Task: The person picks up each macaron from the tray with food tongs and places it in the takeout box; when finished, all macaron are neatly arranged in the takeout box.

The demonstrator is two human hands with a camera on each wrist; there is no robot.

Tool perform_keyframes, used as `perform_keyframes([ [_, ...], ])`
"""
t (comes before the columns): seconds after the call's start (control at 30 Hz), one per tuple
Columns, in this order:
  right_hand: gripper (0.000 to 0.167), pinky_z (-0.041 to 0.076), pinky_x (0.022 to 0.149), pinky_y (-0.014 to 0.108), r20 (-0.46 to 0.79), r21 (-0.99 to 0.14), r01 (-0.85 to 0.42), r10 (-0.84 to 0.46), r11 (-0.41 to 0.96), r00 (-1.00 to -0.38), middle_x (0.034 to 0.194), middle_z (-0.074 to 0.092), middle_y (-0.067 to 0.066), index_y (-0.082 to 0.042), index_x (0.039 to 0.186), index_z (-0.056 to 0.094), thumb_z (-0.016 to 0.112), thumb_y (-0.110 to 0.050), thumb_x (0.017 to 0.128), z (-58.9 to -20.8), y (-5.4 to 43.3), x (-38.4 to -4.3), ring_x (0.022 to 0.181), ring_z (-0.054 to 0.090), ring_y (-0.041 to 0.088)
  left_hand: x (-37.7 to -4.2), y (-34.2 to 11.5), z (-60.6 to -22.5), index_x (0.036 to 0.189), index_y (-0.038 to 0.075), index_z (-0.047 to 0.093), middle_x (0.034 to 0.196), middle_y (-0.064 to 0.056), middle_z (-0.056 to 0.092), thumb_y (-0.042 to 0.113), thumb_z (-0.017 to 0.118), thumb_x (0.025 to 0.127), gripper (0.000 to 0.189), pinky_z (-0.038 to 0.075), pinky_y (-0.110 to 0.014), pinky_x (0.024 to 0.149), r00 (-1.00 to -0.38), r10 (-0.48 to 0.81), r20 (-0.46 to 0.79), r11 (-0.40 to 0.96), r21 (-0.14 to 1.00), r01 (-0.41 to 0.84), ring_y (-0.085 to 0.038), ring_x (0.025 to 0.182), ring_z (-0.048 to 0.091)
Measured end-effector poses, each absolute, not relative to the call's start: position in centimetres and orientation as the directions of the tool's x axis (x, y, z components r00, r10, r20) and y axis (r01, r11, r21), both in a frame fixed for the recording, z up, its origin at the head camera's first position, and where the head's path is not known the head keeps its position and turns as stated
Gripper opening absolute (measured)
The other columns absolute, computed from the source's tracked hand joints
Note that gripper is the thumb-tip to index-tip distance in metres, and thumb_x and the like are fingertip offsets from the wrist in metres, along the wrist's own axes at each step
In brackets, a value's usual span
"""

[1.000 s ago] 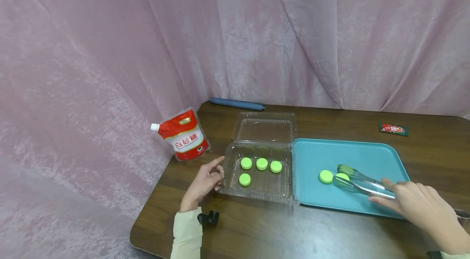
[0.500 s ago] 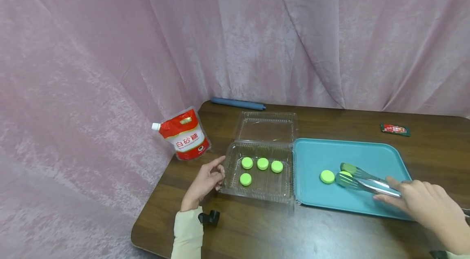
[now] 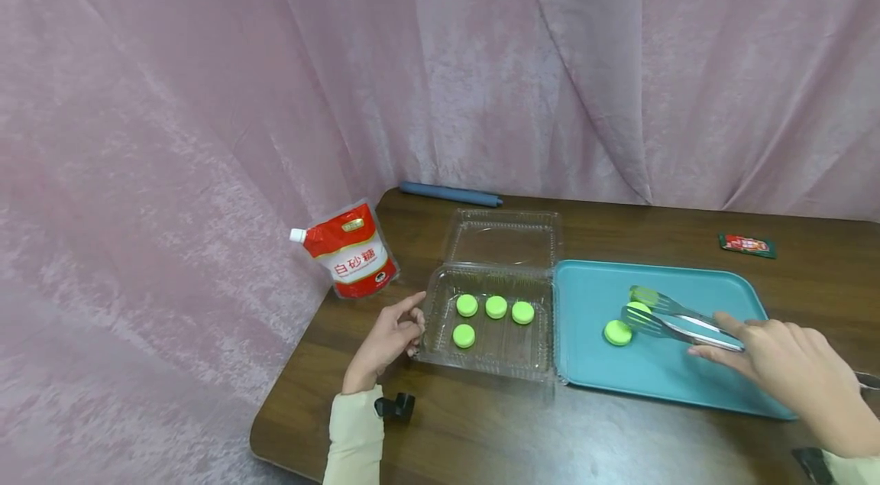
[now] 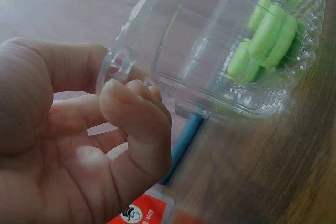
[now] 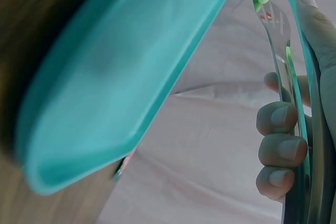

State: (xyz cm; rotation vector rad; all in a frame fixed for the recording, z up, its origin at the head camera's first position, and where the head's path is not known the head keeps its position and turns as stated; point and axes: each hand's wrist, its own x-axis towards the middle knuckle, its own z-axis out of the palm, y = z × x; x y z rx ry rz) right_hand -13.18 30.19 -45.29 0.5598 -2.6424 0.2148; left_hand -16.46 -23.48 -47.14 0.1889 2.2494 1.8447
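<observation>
From far away, I am pinching the left rim of the clear box with my left hand, I guess so it will not slide, and I am holding the tongs in my right hand, squeezed narrow so one round green cake is sitting between their tips, over the blue tray. The tongs are pointing left and a little away from me, toward the box, their long way slanting from my hand to the cake, while a second cake is lying just beside their tips.
</observation>
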Motion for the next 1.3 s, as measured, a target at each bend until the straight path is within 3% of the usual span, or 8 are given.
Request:
perform_keyframes([
  [0.17, 0.070, 0.021, 0.036, 0.028, 0.460, -0.078, -0.445, -0.364, 0.892, -0.810, 0.049, 0.025, -0.018, -0.006, 0.107, 0.074, 0.074, -0.067, 0.073, -44.9, 29.1, -14.1, 0.043, 0.025, 0.007, -16.5, -23.6, -47.2, 0.150, -0.006, 0.039, 0.097, -0.013, 0.050, -0.013, 0.048, 0.091, 0.060, 0.044, -0.022, 0.050, -0.965, 0.246, -0.089, 0.210, 0.977, -0.037, -0.016, 0.065, 0.047],
  [0.33, 0.080, 0.016, 0.037, 0.025, 0.541, -0.047, -0.512, -0.409, 0.857, -0.735, 0.050, 0.020, -0.020, -0.008, 0.104, 0.074, 0.054, -0.081, 0.079, -44.6, 28.1, -15.0, 0.044, 0.018, 0.003, -16.4, -23.6, -47.3, 0.150, -0.006, 0.040, 0.097, -0.013, 0.050, -0.014, 0.048, 0.091, 0.060, 0.045, -0.022, 0.051, -0.965, 0.246, -0.090, 0.209, 0.977, -0.038, -0.016, 0.065, 0.047],
  [0.5, 0.074, 0.015, 0.038, 0.024, 0.550, -0.049, -0.561, -0.446, 0.826, -0.706, 0.051, 0.019, -0.020, -0.014, 0.097, 0.070, 0.048, -0.083, 0.081, -44.3, 26.5, -15.6, 0.046, 0.015, 0.001, -16.3, -23.7, -47.4, 0.150, -0.004, 0.041, 0.098, -0.013, 0.050, -0.013, 0.049, 0.090, 0.061, 0.046, -0.022, 0.052, -0.967, 0.237, -0.096, 0.208, 0.977, -0.046, -0.016, 0.065, 0.048],
  [0.6, 0.070, 0.016, 0.039, 0.024, 0.537, -0.052, -0.582, -0.469, 0.811, -0.701, 0.052, 0.019, -0.020, -0.016, 0.097, 0.070, 0.051, -0.081, 0.081, -44.2, 25.5, -15.8, 0.047, 0.014, 0.000, -16.3, -23.7, -47.4, 0.150, -0.004, 0.041, 0.097, -0.014, 0.051, -0.012, 0.049, 0.091, 0.060, 0.046, -0.022, 0.051, -0.968, 0.233, -0.089, 0.209, 0.977, -0.039, -0.016, 0.064, 0.048],
  [0.87, 0.056, 0.019, 0.039, 0.024, 0.476, -0.064, -0.588, -0.493, 0.807, -0.728, 0.052, 0.025, -0.020, -0.015, 0.103, 0.074, 0.077, -0.062, 0.073, -44.1, 23.7, -16.2, 0.046, 0.021, 0.001, -16.3, -23.5, -47.4, 0.149, -0.006, 0.041, 0.097, -0.013, 0.050, -0.014, 0.049, 0.090, 0.060, 0.044, -0.022, 0.051, -0.969, 0.232, -0.088, 0.194, 0.980, -0.042, -0.015, 0.063, 0.047],
  [1.1, 0.058, 0.022, 0.038, 0.027, 0.396, -0.091, -0.574, -0.499, 0.814, -0.770, 0.051, 0.032, -0.016, -0.014, 0.109, 0.074, 0.077, -0.060, 0.074, -43.7, 22.3, -16.5, 0.044, 0.026, 0.004, -16.3, -23.7, -47.5, 0.149, -0.006, 0.041, 0.099, -0.015, 0.050, -0.010, 0.051, 0.092, 0.058, 0.045, -0.022, 0.052, -0.967, 0.241, -0.084, 0.195, 0.980, -0.036, -0.015, 0.063, 0.047],
  [1.3, 0.057, 0.019, 0.038, 0.024, 0.451, -0.062, -0.632, -0.543, 0.773, -0.708, 0.050, 0.027, -0.017, -0.014, 0.107, 0.075, 0.079, -0.059, 0.073, -43.8, 20.8, -17.0, 0.044, 0.021, 0.001, -16.4, -23.6, -47.3, 0.148, -0.005, 0.042, 0.097, -0.014, 0.051, -0.008, 0.053, 0.093, 0.057, 0.046, -0.023, 0.052, -0.967, 0.242, -0.082, 0.211, 0.977, -0.030, -0.017, 0.063, 0.048],
])
